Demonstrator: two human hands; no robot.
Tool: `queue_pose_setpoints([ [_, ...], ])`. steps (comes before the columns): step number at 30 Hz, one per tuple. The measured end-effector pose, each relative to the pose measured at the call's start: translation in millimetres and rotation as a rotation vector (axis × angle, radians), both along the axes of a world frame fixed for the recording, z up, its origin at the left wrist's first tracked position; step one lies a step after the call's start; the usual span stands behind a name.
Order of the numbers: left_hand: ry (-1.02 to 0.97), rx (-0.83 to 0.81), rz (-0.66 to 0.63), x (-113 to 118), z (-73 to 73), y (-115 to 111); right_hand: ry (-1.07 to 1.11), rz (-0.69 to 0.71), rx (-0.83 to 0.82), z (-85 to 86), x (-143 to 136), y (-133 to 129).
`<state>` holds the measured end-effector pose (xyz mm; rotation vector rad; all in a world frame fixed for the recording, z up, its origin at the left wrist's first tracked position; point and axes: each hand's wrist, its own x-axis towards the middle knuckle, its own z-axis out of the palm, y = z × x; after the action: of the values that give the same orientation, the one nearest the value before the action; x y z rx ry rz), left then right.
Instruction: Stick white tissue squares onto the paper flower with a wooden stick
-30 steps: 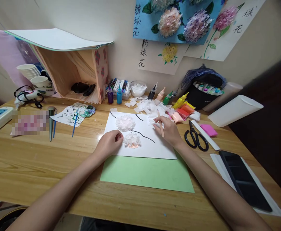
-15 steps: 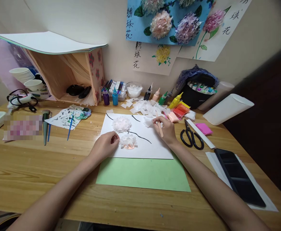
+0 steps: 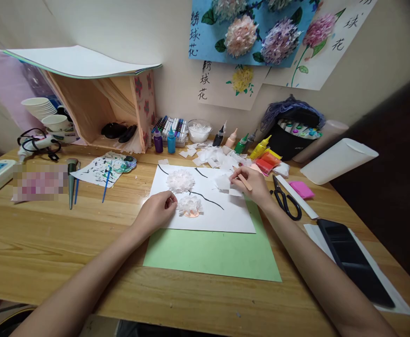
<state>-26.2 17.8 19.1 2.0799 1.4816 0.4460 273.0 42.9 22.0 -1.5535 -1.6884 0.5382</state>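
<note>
A white sheet (image 3: 162,218) with dark painted stems lies on a green sheet (image 3: 212,255). On it are two ruffled white paper flowers: a full one (image 3: 180,180), and below it a second one (image 3: 190,205) with a peach base showing at its lower edge. My left hand (image 3: 157,209) rests at the white sheet's left side with fingers curled together beside the lower flower; what they hold, if anything, is hidden. My right hand (image 3: 255,186) is closed around a flat wooden stick (image 3: 246,182), its fingertips at several white tissue squares (image 3: 222,181) on the sheet's upper right.
Behind the sheet lies a heap of tissue squares (image 3: 213,157), with paint bottles (image 3: 171,141) and a glass bowl (image 3: 199,131) further back. Black scissors (image 3: 286,199) and a dark phone-like slab (image 3: 355,262) lie at right. Brushes (image 3: 106,185) lie at left.
My right hand has moved slightly right with the stick, and the tissue squares by its fingertips are more spread out. The left hand stays beside the lower flower. The view has shifted a little.
</note>
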Motion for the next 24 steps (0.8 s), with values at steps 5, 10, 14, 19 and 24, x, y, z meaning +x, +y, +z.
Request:
queue_pose_setpoints([
  [5, -0.006, 0.004, 0.004, -1, -0.5, 0, -0.266, 0.031, 0.012, 14.2, 15, -3],
  [10, -0.008, 0.014, 0.000, -1, -0.6, 0, -0.492, 0.328, -0.187, 35.8, 22, -14],
  [14, -0.005, 0.014, -0.004, 0, 0.0, 0, -0.529, 0.366, -0.203, 34.1, 13, -16],
  [19, -0.011, 0.007, -0.006, -1, -1.3, 0, -0.559, 0.439, -0.218, 33.2, 13, -15],
  [24, -0.089, 0.012, 0.014, -2, 1.8, 1, -0.370, 0.480, -0.193, 56.6, 10, -27],
])
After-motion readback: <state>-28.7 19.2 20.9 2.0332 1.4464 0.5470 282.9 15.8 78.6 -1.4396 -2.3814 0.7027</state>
